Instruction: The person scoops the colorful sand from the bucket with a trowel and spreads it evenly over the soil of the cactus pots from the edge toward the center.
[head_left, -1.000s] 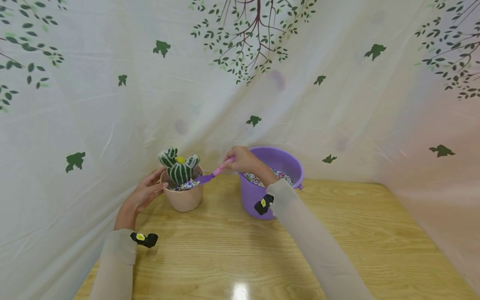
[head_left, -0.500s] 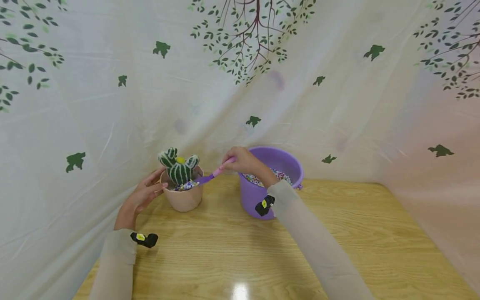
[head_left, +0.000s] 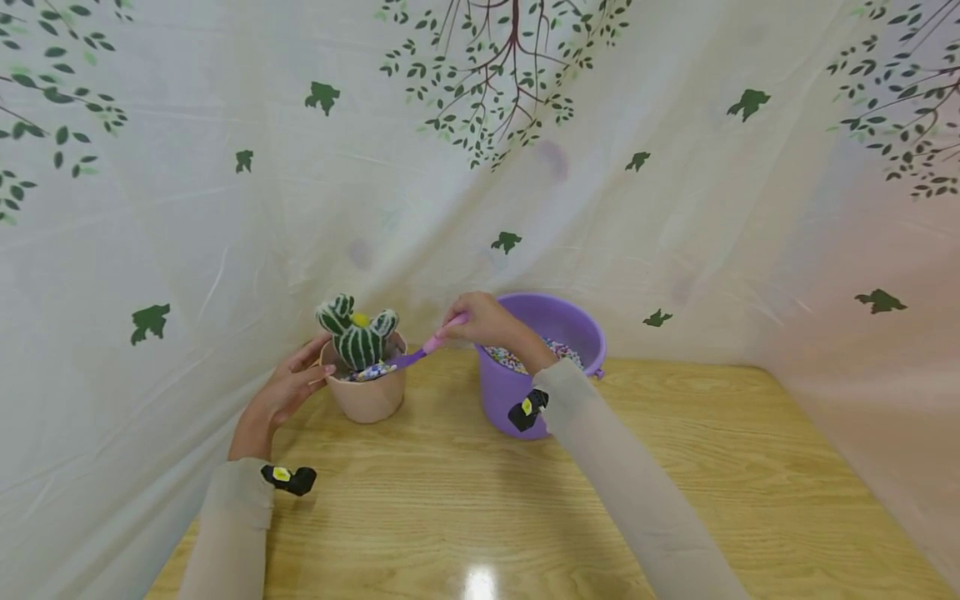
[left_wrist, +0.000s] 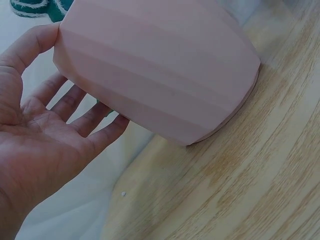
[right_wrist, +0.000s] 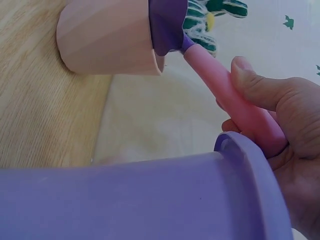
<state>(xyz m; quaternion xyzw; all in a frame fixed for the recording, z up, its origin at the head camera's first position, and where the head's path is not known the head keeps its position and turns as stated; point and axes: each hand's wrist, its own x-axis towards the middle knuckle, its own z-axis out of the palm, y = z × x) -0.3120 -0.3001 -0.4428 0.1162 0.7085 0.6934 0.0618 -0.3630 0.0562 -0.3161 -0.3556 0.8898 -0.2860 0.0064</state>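
Observation:
My left hand (head_left: 288, 390) holds the rim and side of a pale pink flower pot (head_left: 367, 404), with the thumb at the near rim and the other fingers along its left side. Inside the pot stands a green and white knitted cactus (head_left: 360, 345) with a yellow flower. Small multicoloured beads (head_left: 366, 373) show at its base. My right hand (head_left: 483, 318) grips the pink handle of a trowel (right_wrist: 225, 85). Its purple blade (head_left: 406, 360) reaches over the pot's right rim, tipped down among the beads; the exact contact with them is unclear.
A purple bucket (head_left: 497, 400) partly filled with multicoloured beads (head_left: 566, 354) stands right of the pot, under my right wrist. Both containers are on a wooden table (head_left: 420, 500). A white curtain (head_left: 300, 208) with printed leaves hangs close behind and at the sides.
The trowel's blade has turned slightly and its outline over the rim looks narrower. My left hand, the pot and the bucket stay where they were.

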